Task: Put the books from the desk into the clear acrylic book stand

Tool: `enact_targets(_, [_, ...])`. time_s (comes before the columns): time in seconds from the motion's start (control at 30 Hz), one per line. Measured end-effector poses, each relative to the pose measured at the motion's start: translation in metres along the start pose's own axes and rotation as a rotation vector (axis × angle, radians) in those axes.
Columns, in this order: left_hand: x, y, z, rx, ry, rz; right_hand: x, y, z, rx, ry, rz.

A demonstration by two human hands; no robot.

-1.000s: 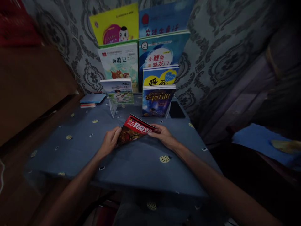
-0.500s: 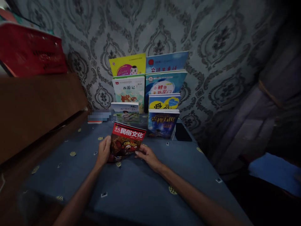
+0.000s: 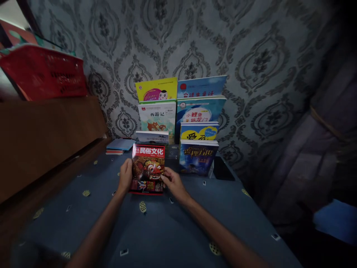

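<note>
A red and brown book point(image 3: 147, 169) with a carved mask on its cover stands upright, facing me. My left hand point(image 3: 126, 175) grips its left edge; my right hand point(image 3: 173, 182) pinches its right edge. Right behind it is a book with a pale blue cover point(image 3: 152, 137), its lower part hidden. Farther back in that column are a white book point(image 3: 157, 117) and a yellow book point(image 3: 156, 89). The right column holds a dark blue book point(image 3: 198, 158) in front, then a blue and yellow one point(image 3: 199, 131), a teal one point(image 3: 200, 109) and a blue one point(image 3: 202, 85).
A patterned blue cloth point(image 3: 156, 227) covers the table. Flat books point(image 3: 120, 145) lie stacked at the left rear. A dark flat object point(image 3: 223, 169) lies right of the columns. A red basket point(image 3: 47, 72) sits on a brown surface at left; a curtain point(image 3: 304, 156) hangs at right.
The book in my hands has gone from tilted to upright and now covers more of the pale blue book behind it. The camera view has shifted slightly, so the scene sits lower.
</note>
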State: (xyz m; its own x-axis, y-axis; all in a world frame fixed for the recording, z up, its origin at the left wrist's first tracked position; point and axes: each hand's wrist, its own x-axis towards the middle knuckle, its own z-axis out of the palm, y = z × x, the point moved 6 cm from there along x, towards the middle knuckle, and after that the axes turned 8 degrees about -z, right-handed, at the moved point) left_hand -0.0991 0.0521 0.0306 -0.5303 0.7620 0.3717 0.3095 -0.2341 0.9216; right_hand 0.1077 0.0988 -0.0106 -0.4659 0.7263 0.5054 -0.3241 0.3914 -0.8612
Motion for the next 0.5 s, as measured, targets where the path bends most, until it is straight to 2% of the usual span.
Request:
enact_targets(0.27, [0.039,0.021,0.025,-0.003,-0.036,0.062,0.032,-0.023,-0.022,-0.049,0.072,-0.005])
enact_targets(0.43, [0.066,0.035,0.037,0.029,-0.087,0.121,0.06,-0.035,-0.032,-0.148,0.082,-0.073])
enact_targets(0.5, [0.078,0.043,0.039,0.062,-0.069,0.172,0.074,-0.041,-0.037,-0.225,0.1,-0.112])
